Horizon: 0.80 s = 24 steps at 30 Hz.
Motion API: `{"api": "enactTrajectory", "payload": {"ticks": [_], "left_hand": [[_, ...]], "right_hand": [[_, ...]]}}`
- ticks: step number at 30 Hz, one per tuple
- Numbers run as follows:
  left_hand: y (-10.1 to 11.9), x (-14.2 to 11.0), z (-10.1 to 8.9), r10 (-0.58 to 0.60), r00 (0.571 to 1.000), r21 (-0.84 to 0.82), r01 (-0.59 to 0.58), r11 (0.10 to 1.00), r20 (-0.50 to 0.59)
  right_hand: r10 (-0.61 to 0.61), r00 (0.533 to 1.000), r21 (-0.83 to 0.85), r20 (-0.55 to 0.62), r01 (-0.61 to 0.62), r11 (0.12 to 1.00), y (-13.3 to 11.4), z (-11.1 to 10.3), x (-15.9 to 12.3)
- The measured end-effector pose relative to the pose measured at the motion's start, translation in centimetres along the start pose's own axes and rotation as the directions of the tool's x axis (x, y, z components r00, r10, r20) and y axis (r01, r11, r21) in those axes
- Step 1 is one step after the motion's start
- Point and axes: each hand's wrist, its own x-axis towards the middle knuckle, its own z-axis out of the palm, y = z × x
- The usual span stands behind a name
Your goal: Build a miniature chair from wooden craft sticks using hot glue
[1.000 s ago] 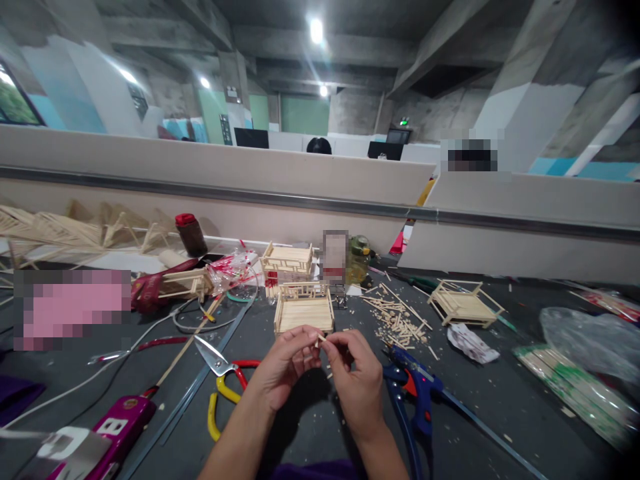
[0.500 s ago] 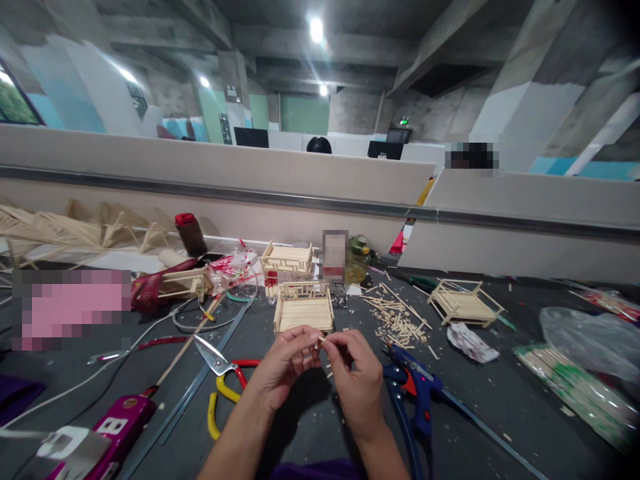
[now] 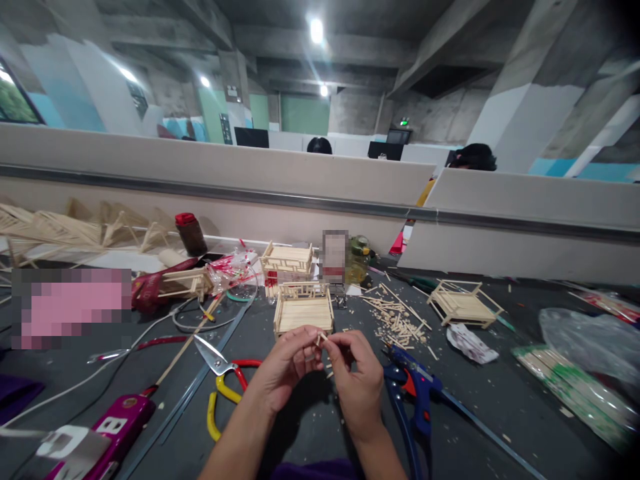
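Between my two hands, small pieces of wooden stick point(image 3: 323, 337) are pinched at the fingertips; fingers partly cover them. My left hand point(image 3: 290, 363) is closed on one side of the pieces, and my right hand point(image 3: 356, 373) pinches the other side. Just beyond my fingers stands a small model made of wooden sticks point(image 3: 303, 313), with a slatted floor and a railing. Scissors point(image 3: 220, 367) with red and yellow handles lie open by my left forearm. To the right of my right hand lies a blue glue gun point(image 3: 417, 383), beside blue-handled pliers point(image 3: 399, 413).
Cut stick pieces point(image 3: 400, 317) are scattered behind the glue gun. Other stick models stand at the back point(image 3: 289, 258) and right point(image 3: 465, 303). A purple power strip point(image 3: 120, 427) with a white plug lies at left. A stick packet point(image 3: 575, 387) lies at right.
My fingertips have shifted slightly, and the small stick pieces between them show at a different angle. Both hands keep nearly the same place.
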Motion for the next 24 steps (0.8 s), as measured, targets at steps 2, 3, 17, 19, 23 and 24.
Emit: {"api": "enactTrajectory", "payload": {"ticks": [2, 3, 17, 19, 23, 24], "left_hand": [[-0.07, 0.03, -0.07, 0.013, 1.000, 0.004, -0.013, 1.000, 0.004], [-0.08, 0.04, -0.10, 0.019, 1.000, 0.007, -0.019, 1.000, -0.004], [0.30, -0.10, -0.04, 0.034, 0.999, 0.014, -0.034, 0.999, -0.015], [0.22, -0.03, -0.11, 0.032, 0.999, 0.010, -0.032, 0.999, -0.021], [0.17, -0.03, 0.04, 0.025, 1.000, 0.014, -0.025, 1.000, -0.018], [0.18, -0.07, 0.12, 0.017, 1.000, 0.010, -0.016, 1.000, -0.015]], "right_hand": [[-0.003, 1.000, -0.004, 0.004, 0.003, 1.000, 0.10, 0.09, -0.08], [-0.002, 1.000, -0.007, 0.008, 0.002, 1.000, 0.16, 0.14, -0.13], [0.007, 0.998, -0.043, 0.057, -0.004, 0.999, -0.59, 0.09, -0.13], [0.035, 0.997, -0.049, 0.071, -0.031, 0.998, -0.63, 0.06, -0.12], [0.067, 0.994, -0.050, 0.083, -0.063, 0.997, -0.56, 0.12, -0.19], [0.078, 0.993, -0.041, 0.084, -0.075, 0.996, -0.49, 0.15, -0.23]]}}
